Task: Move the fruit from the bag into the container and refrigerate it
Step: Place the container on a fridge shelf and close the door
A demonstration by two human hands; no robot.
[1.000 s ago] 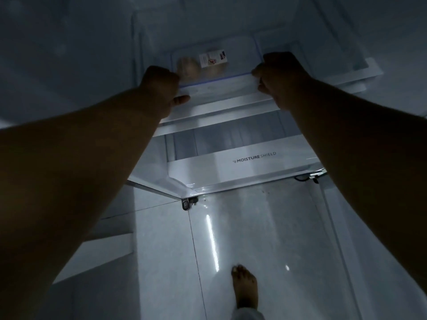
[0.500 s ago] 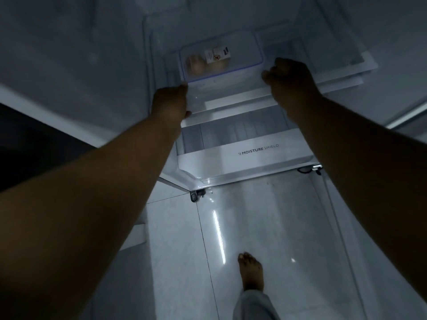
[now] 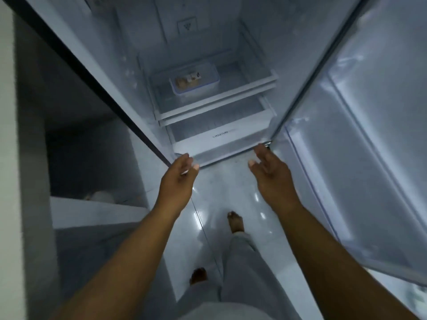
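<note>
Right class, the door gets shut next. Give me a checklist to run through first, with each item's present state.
1. Container sits on the fridge shelf: ok.
2. Fruit inside it: ok.
3. Container lid sealed: cannot tell.
4. Left hand holds nothing: ok.
5. Right hand holds nothing: ok.
6. Both hands outside the fridge, clear of the door: ok.

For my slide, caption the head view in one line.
Lidded container of fruit sits on the open fridge's shelf; left hand and right hand hang empty outside.
</note>
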